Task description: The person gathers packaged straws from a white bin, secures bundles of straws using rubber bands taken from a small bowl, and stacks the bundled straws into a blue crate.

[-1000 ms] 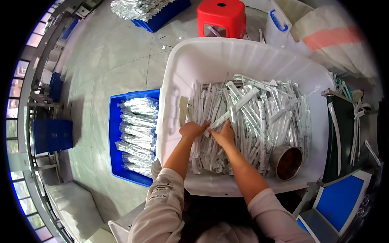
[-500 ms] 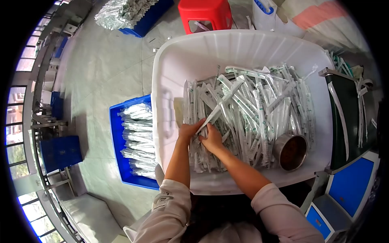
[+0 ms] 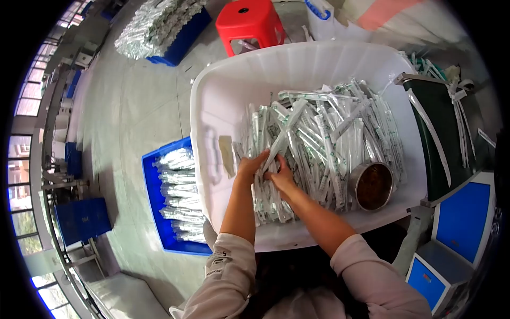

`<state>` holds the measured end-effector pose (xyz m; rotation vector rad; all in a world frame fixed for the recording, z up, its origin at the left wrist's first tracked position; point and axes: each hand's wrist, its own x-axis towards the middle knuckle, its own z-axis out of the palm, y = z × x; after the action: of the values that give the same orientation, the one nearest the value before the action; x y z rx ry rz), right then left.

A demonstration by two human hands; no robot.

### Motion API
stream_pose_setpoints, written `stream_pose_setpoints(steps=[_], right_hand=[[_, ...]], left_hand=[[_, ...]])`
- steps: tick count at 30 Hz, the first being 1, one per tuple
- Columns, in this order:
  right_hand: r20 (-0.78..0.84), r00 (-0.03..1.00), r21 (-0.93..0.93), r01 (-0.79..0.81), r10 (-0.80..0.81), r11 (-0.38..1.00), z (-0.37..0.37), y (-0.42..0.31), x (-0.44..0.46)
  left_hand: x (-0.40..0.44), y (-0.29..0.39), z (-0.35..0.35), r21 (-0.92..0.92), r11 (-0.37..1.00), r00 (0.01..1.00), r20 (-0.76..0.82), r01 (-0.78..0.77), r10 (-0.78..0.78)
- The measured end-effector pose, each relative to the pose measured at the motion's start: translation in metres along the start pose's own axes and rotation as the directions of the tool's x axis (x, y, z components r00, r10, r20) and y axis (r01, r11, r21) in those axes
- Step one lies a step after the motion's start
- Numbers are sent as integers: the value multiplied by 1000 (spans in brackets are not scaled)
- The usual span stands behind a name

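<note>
"Where are the slim white plastic packets (image 3: 324, 154)?"

"Heaped around the grip of left hand (image 3: 249, 166) and right hand (image 3: 282, 179), inside a white plastic tub (image 3: 297, 63)."

"And the grip?"

"Touching packets; pinching or spread, I can't tell. Right of it rests a round steel cup (image 3: 354, 183)."

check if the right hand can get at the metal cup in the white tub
Probably yes: the metal cup sits to the right of the right hand in the white tub, its mouth uncovered, with only wrapped packets seen between them.
</note>
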<state>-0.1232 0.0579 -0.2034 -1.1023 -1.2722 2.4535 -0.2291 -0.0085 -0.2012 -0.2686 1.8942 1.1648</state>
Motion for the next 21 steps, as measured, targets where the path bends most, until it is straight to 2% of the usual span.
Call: stream_pose_setpoints(steps=[1,2,4,5,6,7,9,10,12,13,15,16,18,19,20,21], right_hand=[[-18,1000,-31,-4,3,1000,3,-1,-2],[-35,999,-60,-18,16,998,4,0,-6],[-9,1000,-27,18,-19,999,2,19,3],[-30,997,-106,71,-75,992,0,28,6],[-50,990,-189,119,-131,975,-1,27,5],[-61,989,-187,118,-132,975,-3,26,5],[7,1000,-198,26,-25,980,-5,20,2],[4,1000,-195,27,-26,980,-7,8,0],[121,971,-186,-183,207,965,-12,-16,2],[119,971,-182,-181,205,966,-11,-15,8],[-248,967,-469,-179,65,865,-6,-10,19],[-252,965,-462,-183,69,868,-9,-8,19],[-233,967,-682,-84,-106,727,-19,-1,20],[-182,965,-707,4,-188,708,-25,4,20],[-179,966,-704,6,-186,710,-28,8,20],[-184,958,-701,29,-220,713,-29,8,18]], left_hand=[[-4,8,0,-62,995,996,27,84,-82],[-1,3,-1,-49,995,996,29,89,-88],[14,-11,-7,-242,964,981,185,109,-64],[19,-16,-7,-353,927,969,243,126,-40],[19,-15,-5,-344,930,968,249,127,-40],[18,-15,-3,-418,900,975,219,127,-36],[19,-12,-2,-505,846,973,219,173,-68],[24,-17,-2,-501,847,973,222,174,-69],[32,-24,-3,-465,876,978,204,130,-36],[19,-16,1,-461,878,978,206,129,-36],[-4,-9,12,-320,946,994,-83,43,-73],[-6,-13,15,-312,949,994,-82,46,-75],[-15,-15,17,-118,987,991,-84,-109,100],[-21,-14,18,-148,978,981,-152,-145,123],[-29,-13,16,-145,979,980,-156,-145,122],[-43,-6,14,-39,986,958,-246,-161,147]])
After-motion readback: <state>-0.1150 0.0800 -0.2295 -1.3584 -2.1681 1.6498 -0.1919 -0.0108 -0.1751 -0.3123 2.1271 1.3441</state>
